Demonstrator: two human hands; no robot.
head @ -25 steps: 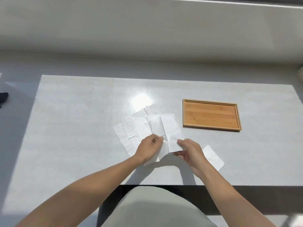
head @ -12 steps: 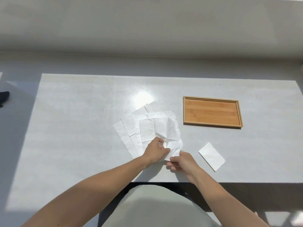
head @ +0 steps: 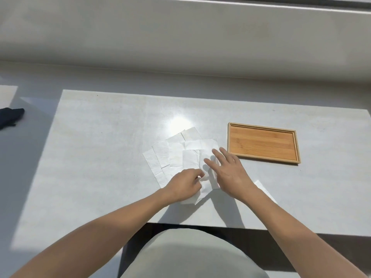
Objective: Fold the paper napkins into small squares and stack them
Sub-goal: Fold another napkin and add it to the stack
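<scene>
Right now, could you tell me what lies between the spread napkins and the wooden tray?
In the head view, only a strip of bare table separates the spread napkins from the wooden tray; nothing sits there.

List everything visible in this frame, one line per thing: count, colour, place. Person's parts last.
table: one, pale grey, fills the middle.
napkins: several overlapping, exact count unclear, white, table centre.
top napkin: one, white, under both hands.
folded napkin: one, white, partly hidden behind the right forearm.
wooden tray: one, light brown, right of the napkins.
dark object: one, black, far left edge.
left hand: pinches the top napkin.
right hand: flat, presses the top napkin.
</scene>
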